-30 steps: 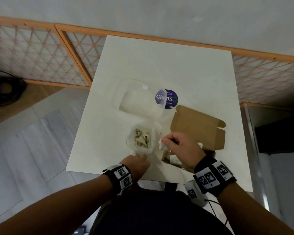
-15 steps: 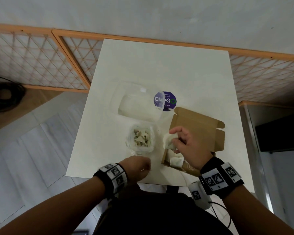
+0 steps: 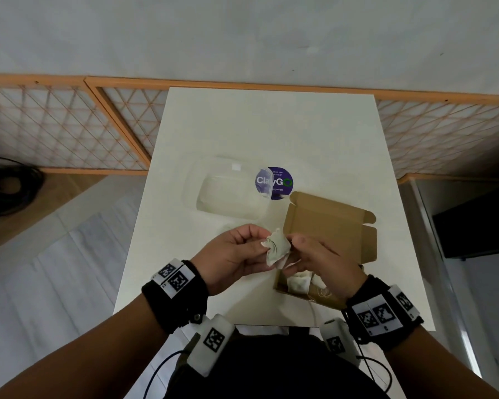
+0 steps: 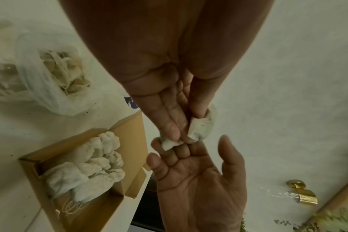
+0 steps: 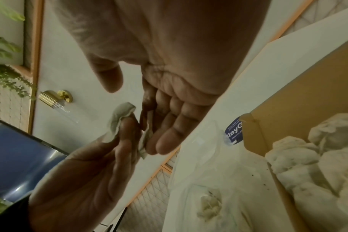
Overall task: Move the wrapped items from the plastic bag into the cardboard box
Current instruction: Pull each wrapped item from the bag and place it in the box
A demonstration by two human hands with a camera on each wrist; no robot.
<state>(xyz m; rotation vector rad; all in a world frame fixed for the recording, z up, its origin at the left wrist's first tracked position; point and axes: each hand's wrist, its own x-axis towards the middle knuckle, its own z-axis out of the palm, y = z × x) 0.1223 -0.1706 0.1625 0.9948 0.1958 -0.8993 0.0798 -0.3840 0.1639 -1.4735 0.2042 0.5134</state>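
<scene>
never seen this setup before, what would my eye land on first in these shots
First, the two hands meeting above the near edge of the white table: the left hand and right hand both pinch one small wrapped item. Just right of them lies the open cardboard box, with more wrapped bundles packed inside. The purple round sticker stands out at the table's middle.

Far half: bare white table top point(image 3: 271, 125), unobstructed up to the far edge.
Centre: passage is blocked by a clear plastic lidded container point(image 3: 228, 194), just left of a round purple sticker point(image 3: 274, 182).
Right: the raised flap of the open brown cardboard box point(image 3: 329, 226) is met there.
Box interior: near end largely filled by white wrapped bundles point(image 4: 85, 169).
Near left: crumpled translucent plastic bag point(image 4: 40, 75), open mouth reachable from above.
</scene>
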